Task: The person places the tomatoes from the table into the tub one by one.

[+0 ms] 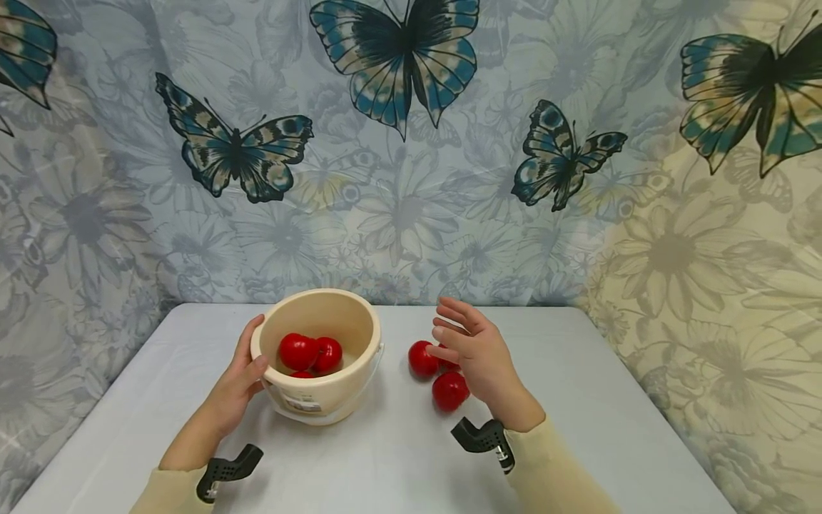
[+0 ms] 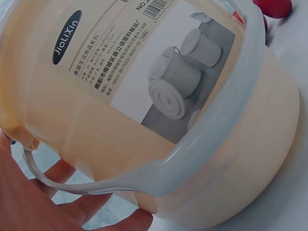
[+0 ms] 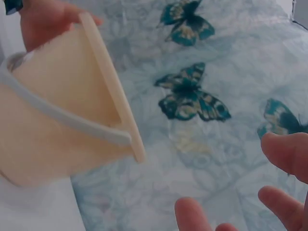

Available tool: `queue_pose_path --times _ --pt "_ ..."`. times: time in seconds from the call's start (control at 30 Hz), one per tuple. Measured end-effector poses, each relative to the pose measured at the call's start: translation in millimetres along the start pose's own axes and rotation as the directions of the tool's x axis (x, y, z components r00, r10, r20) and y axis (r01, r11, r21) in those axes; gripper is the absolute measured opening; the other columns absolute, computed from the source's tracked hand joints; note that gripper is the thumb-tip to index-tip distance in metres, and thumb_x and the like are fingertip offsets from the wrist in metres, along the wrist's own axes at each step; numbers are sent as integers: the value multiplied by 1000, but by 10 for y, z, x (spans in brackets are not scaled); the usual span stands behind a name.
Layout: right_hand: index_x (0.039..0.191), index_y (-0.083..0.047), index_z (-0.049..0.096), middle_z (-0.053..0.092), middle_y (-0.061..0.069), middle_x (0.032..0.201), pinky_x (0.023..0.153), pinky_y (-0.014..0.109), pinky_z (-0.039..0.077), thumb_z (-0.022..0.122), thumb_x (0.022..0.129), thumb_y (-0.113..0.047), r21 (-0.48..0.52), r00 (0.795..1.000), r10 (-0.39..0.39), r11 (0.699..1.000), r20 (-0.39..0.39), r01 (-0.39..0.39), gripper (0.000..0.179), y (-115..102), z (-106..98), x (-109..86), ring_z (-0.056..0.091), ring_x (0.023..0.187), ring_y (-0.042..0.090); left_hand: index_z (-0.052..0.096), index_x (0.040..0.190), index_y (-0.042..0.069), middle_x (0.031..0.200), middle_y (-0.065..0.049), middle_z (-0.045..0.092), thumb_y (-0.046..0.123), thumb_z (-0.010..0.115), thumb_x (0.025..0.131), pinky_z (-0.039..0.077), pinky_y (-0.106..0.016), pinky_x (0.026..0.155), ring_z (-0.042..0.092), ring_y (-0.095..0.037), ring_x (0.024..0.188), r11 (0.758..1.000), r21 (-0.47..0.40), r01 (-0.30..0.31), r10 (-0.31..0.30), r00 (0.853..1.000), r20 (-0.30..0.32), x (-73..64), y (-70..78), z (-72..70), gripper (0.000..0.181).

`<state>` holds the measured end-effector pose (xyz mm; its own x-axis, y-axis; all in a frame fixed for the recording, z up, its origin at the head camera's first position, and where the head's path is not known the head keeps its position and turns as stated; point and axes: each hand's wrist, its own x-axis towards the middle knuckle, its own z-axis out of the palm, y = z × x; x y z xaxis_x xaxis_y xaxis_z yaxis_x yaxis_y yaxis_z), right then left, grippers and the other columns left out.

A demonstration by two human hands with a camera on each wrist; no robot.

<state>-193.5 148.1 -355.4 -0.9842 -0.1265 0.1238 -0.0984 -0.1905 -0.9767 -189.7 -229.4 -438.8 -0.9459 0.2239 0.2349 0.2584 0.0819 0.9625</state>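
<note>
Head view: gripping a cream plastic bucket (image 1: 343, 389) at the left of its rim with the left hand (image 1: 232, 389), with thumb on the rim's near edge and fingers along the outer wall. Inside the bucket, three round red fruits (image 1: 298, 351), close together, with the lowest mostly hidden by the near rim. To the right, on the white tabletop (image 1: 398, 457), three loose red fruits (image 1: 451, 392) in a tight group, with one largely covered by the right hand (image 1: 483, 357). Holding that hand at the group with fingers apart and lightly bent; impossible to tell whether touching any fruit. Below both hands, black wrist mounts (image 1: 229, 467) at the cuffs of cream sleeves (image 1: 559, 471). Behind, a floral backdrop (image 1: 411, 214) with teal butterflies (image 1: 235, 150).

Left wrist view: close on the bucket's printed label (image 2: 130, 57) and pale bail handle (image 2: 211, 125), with left fingers spread against the outer side.

Right wrist view: bucket at left, separated fingertips (image 3: 188, 214) at lower right, well apart from the bucket.
</note>
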Motion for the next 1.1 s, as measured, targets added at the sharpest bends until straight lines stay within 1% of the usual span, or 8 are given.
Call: queue_pose_path --times 0.13,0.33,0.4,0.47,0.67,0.8,0.9,1.1 --pt "146 -6 45 43 14 144 87 46 52 60 97 -1 -1 1000 -1 1000 -22 1 51 -10 -171 -10 46 130 34 1 160 26 162 -15 6 23 35 105 35 -61 97 18 -44 141 1000 1 -2 2 1000 0 2 -11 -10 64" --pt "149 -4 42 41 15 146 87 44 52 60 98 -2 -48 998 24 998 -54 -27 54 23 -440 -29 44 131 35 1 160 25 162 -15 5 22 35 105 40 -45 94 18 -43 141 1000 -9 -1 1 1000 8 5 -20 -15 64" --pt "149 -4 41 40 16 146 87 46 52 60 98 -2 -61 997 41 997 -63 -45 54 52 -532 -42 42 132 37 1 160 25 161 -15 5 22 34 105 40 -44 94 18 -43 140 1000 -15 -1 1 1000 11 7 -18 -12 64" --pt "149 -3 40 39 17 147 87 48 52 61 98 -3 -71 996 61 995 -68 -66 55 93 -613 -59 41 133 38 1 160 25 161 -15 5 22 34 105 40 -45 94 17 -43 141 1000 -13 -1 2 1000 10 7 -14 -10 64" --pt "148 -4 43 39 19 148 86 49 52 66 96 -10 -104 988 128 985 -81 -136 57 314 -785 -93 40 133 40 1 160 23 161 -16 6 23 34 106 36 -59 97 19 -44 141 1000 6 -3 3 1000 0 -2 -2 -14 64" --pt "147 -5 45 38 21 149 87 48 52 65 97 -10 -95 979 186 976 -89 -194 54 503 -873 -97 39 133 42 1 160 23 162 -15 5 22 34 106 38 -55 96 19 -43 140 1000 2 -3 3 1000 -2 -4 -3 -16 63" --pt "146 -4 46 37 24 149 87 49 52 64 97 -11 -104 976 198 973 -91 -207 52 599 -930 -96 40 132 43 1 160 24 162 -15 5 22 33 105 38 -53 96 19 -43 140 1000 -3 -3 3 1000 0 -4 -7 -14 63" --pt "143 -3 49 43 24 144 84 50 53 62 98 -13 -157 971 213 961 -106 -227 48 678 -996 -86 44 127 41 -2 160 24 162 -14 4 25 34 106 29 -69 99 16 -43 142 1000 7 11 -11 1000 4 9 -29 -22 64"
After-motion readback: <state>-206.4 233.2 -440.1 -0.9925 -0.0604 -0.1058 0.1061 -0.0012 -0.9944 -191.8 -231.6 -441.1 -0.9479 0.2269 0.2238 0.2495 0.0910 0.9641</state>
